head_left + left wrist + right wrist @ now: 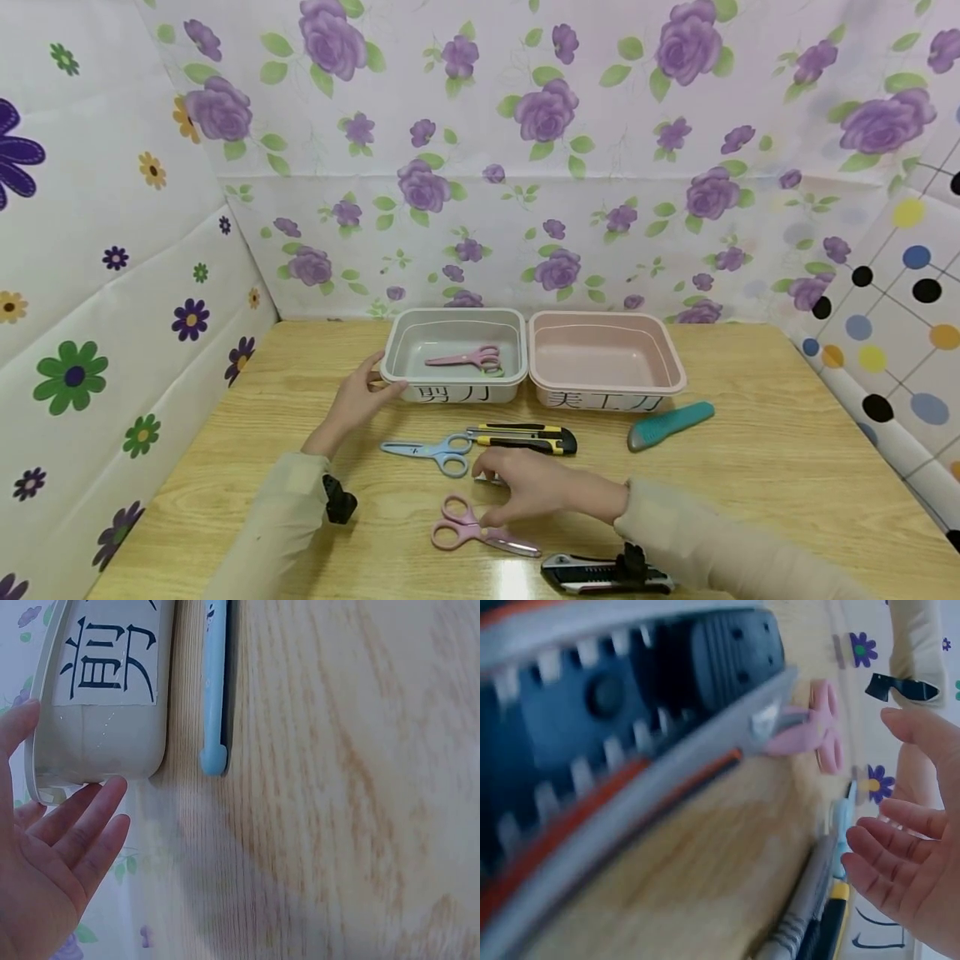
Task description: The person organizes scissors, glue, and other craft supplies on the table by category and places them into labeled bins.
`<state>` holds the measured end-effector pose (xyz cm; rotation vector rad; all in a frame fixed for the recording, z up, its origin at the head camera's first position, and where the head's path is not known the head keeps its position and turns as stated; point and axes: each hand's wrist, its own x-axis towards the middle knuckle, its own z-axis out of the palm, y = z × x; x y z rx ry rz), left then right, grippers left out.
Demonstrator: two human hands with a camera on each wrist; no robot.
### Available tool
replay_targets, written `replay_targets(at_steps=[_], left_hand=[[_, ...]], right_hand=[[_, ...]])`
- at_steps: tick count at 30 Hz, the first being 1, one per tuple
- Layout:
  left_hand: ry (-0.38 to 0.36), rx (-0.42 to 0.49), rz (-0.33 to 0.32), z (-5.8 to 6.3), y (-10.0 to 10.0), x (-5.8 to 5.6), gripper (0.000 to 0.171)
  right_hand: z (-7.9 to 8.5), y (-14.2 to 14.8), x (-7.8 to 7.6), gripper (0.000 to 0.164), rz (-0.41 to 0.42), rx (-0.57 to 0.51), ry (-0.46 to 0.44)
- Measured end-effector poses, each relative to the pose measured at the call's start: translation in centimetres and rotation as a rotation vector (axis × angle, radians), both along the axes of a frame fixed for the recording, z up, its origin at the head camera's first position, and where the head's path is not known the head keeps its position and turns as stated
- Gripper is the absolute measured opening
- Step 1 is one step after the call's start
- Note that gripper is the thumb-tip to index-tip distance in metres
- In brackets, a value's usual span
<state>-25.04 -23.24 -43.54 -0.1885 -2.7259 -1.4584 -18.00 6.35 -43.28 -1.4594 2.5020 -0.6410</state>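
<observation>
My left hand (358,404) touches the left front corner of a grey bin (401,325), thumb at the rim (30,765) and fingers loosely extended against the end. Inside that bin lies a pair of pink scissors (468,359). Over the table my right hand (536,483) hovers with relaxed fingers and nothing between them. Close by are light blue scissors (431,450), a yellow-and-black utility knife (564,440) and another pair of pink scissors (467,529). A grey knife (791,926) shows in the right wrist view; my right hand mostly hides it in the head view.
To the right of the grey bin stands a pink bin (607,354). A teal cutter (670,426) lies before it. Near the front edge sits a black-and-silver utility knife (585,575). Flowered cloth (480,208) covers the back, with patterned cloth at both sides.
</observation>
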Motion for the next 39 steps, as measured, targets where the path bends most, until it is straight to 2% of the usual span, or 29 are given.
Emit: replay_targets(at_steps=[7, 11, 17, 30, 39], left_hand=[[0.003, -0.006, 0.002, 0.1, -0.1, 0.0, 0.074], [0.005, -0.011, 0.006, 0.2, -0.1, 0.0, 0.074], [0.008, 0.000, -0.006, 0.1, -0.1, 0.1, 0.076], [-0.001, 0.027, -0.008, 0.1, -0.1, 0.1, 0.075], [-0.008, 0.035, -0.011, -0.2, -0.1, -0.2, 0.075]], right_hand=[[-0.8, -0.5, 0.9, 0.044, -0.001, 0.021, -0.131], [-1.0, -0.8, 1.3, 0.041, -0.001, 0.043, -0.140], [-1.5, -0.9, 1.5, 0.036, 0.004, 0.020, -0.183], [-1.7, -1.0, 1.5, 0.014, 0.032, 0.049, -0.160], [-1.7, -0.8, 1.3, 0.012, 0.023, 0.036, -0.035]])
